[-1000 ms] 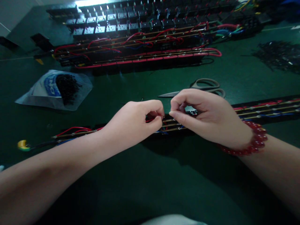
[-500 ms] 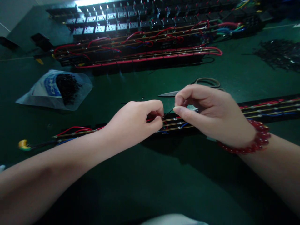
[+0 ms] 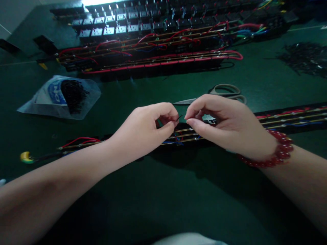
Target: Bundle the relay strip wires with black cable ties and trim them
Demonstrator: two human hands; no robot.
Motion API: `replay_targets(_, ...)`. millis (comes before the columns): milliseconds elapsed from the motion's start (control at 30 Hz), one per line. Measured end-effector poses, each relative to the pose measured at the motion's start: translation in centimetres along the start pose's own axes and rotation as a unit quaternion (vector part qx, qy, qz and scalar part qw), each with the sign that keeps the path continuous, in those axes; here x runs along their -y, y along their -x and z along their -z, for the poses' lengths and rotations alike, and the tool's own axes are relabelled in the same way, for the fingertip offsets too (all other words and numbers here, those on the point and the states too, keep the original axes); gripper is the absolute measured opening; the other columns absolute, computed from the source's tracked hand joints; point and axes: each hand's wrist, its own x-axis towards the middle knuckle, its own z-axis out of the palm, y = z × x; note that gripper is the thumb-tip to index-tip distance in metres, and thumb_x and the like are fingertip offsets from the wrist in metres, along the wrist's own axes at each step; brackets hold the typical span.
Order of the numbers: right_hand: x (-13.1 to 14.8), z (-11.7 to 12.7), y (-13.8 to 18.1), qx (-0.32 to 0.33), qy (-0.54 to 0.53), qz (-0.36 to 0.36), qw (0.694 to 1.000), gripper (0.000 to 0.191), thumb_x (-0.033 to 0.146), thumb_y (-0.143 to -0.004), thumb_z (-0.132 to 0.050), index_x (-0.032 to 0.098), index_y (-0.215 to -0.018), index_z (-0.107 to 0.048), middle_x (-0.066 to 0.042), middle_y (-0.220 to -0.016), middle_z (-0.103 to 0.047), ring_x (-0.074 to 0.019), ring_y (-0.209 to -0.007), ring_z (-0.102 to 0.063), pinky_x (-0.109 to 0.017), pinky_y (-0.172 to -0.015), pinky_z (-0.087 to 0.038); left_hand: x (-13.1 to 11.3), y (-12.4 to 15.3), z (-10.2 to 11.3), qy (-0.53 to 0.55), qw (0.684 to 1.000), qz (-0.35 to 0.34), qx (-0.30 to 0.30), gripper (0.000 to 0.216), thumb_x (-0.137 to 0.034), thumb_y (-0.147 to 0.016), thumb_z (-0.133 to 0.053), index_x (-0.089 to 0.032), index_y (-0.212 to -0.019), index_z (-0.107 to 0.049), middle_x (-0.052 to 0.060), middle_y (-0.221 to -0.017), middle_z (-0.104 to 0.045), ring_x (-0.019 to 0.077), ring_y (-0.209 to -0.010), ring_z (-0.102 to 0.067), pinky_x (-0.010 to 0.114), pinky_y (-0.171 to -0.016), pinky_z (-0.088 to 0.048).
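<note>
Left hand [image 3: 149, 124]: pinching thin black tie [image 3: 180, 117], end poking out
Right hand [image 3: 224, 124]: apart from left, fingertips just beside tie; grip can't tell
Wired strip [image 3: 188, 134]: on green table [image 3: 143, 194], beneath hands
Red wires [image 3: 83, 139]: already along strip
Tie status: looks unfastened; remaining count unclear

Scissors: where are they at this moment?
In the head view, right of centre, the scissors lie on the green table just beyond the right hand, which partly hides them.

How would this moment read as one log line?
left hand: pinching thin black strand | right hand: nearby, grip unclear | beneath: wired strip
</note>
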Motion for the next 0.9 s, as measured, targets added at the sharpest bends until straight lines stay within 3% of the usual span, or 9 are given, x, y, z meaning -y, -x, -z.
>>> replay_targets(400, 0.35, 0.01, -0.28, 0.025, 0.013, -0.020, 0.999, 0.010, 0.020, -0.091, -0.059, 0.024, -0.085, -0.066, 0.001, -0.076, -0.066, -0.0146, -0.062, -0.059, -0.030, -0.054, -0.045, -0.16, -0.04, 0.22, -0.007, 1.000, 0.027, 0.011, 0.011, -0.022, -0.092, -0.059, -0.022, -0.088, -0.070, -0.002, -0.086, -0.072, 0.0140, -0.079, -0.064, 0.025, -0.068, -0.049)
replay_targets(900, 0.14, -0.10, -0.34, 0.032, 0.011, 0.008, 0.999, 0.011, 0.015, -0.089, -0.058, 0.022, -0.082, -0.064, 0.002, -0.074, -0.065, -0.0125, -0.063, -0.059, -0.028, -0.056, -0.043, 0.24, -0.15, 0.12, 0.007, 1.000, 0.022, 0.013, 0.010, -0.021, -0.093, -0.057, -0.022, -0.091, -0.067, -0.003, -0.081, -0.071, 0.0134, -0.075, -0.065, 0.025, -0.067, -0.047)
